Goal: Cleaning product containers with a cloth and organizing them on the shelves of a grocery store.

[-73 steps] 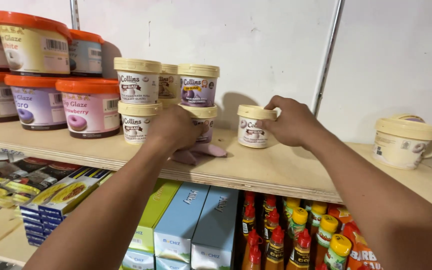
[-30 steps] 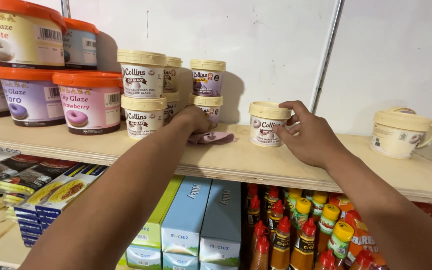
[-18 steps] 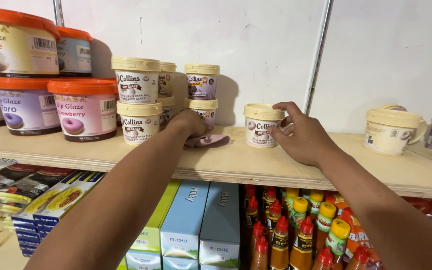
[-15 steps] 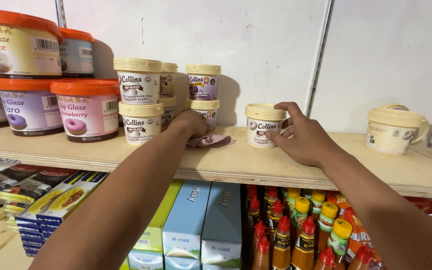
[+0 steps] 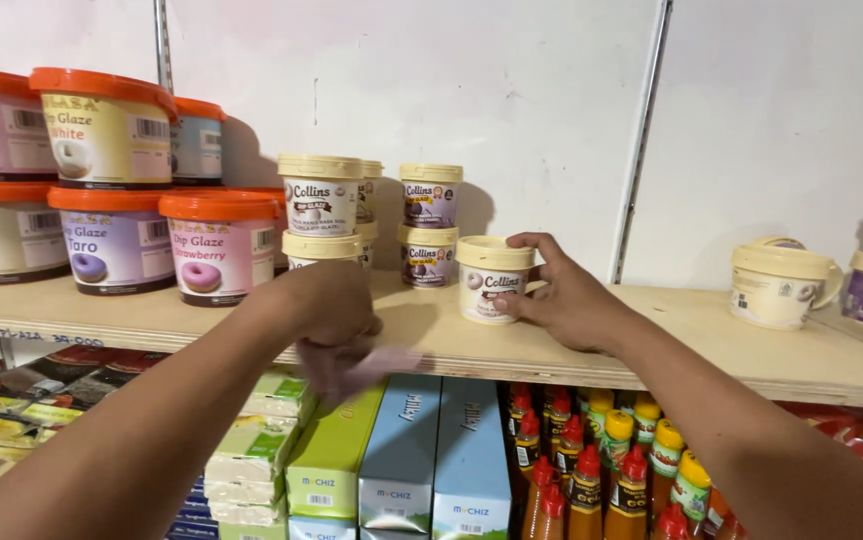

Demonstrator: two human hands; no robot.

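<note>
Bare wooden shelf lies open between the small cream tub under the right hand and the handled cream bucket. Leftward, stacked small tubs and orange-lidded pails crowd the board.

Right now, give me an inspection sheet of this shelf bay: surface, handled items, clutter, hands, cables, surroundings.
Surface: pale wooden shelf board, bare between the tub groups.
Handled items: small cream-lidded round tub standing upright on the shelf; pale pink cloth at the shelf's front edge, blurred.
Clutter: large orange-lidded tubs stacked at left; stacked small cream-lidded tubs behind; cream handled bucket at right.
Hands: right hand, fingers around the small tub; left hand closed on the cloth.
Cables: nothing seen.
Surroundings: white wall with metal shelf rail; boxes and red-capped sauce bottles below.
</note>
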